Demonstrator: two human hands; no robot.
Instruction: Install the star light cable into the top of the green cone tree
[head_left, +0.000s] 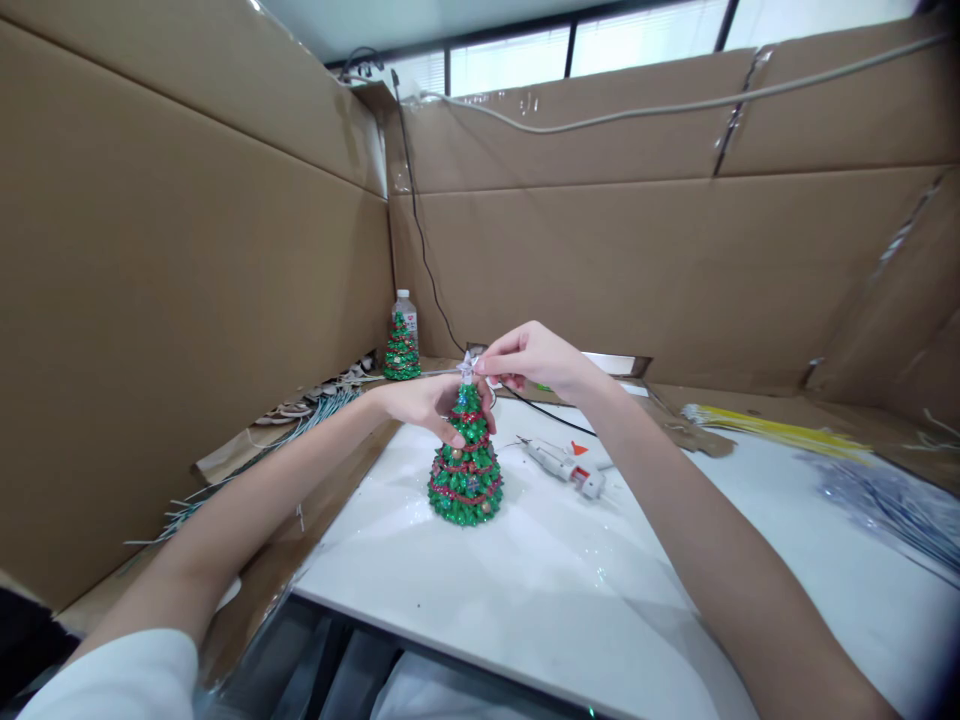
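Observation:
A small green Christmas tree point(466, 475) with red garland and little baubles stands upright on the white tabletop point(570, 590). My left hand point(431, 402) is wrapped round the tree's upper part, thumb in front. My right hand point(529, 357) is just above and to the right, fingers pinched on a small silvery white star point(468, 365) at the tree's tip.
A white glue gun point(564, 465) lies right of the tree, its black cord running back. A second small tree point(402, 348) and a water bottle point(406, 312) stand at the back left. Yellow strips point(772, 428) and silvery strips point(892, 505) lie right. Cardboard walls point(187, 300) enclose the table.

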